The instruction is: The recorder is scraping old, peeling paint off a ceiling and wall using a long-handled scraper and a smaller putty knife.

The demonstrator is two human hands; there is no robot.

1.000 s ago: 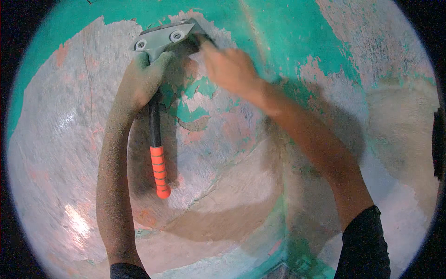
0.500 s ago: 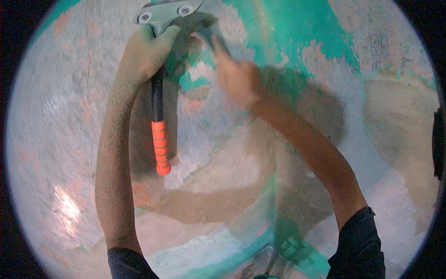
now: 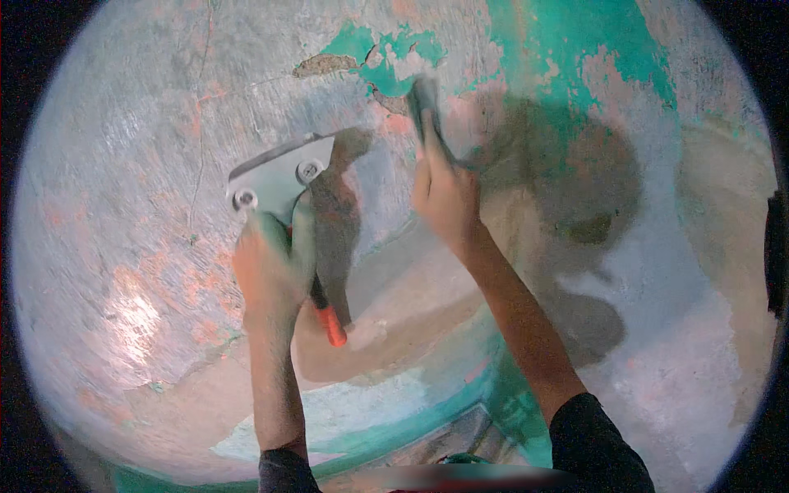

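Note:
My left hand is closed round the neck of a wall scraper. Its wide pale metal blade carries two screws, and a dark shaft with an orange grip hangs out below the hand. Higher and to the right, my right hand grips a narrow, dark, flat tool, blurred and too unclear to name exactly. The tip of that tool lies by the lower right edge of a green paint patch on the wall. Whether either blade touches the wall I cannot tell.
Grey, scraped wall with orange flecks fills most of the view. A larger stretch of green paint covers the upper right. Bare brownish plaster shows beside the small patch. A green-edged corner runs along the bottom.
My view has shifted down the wall. The left hand has drawn the wall scraper downward and tilted it; the right hand has moved its tool lower, to the patch's right side.

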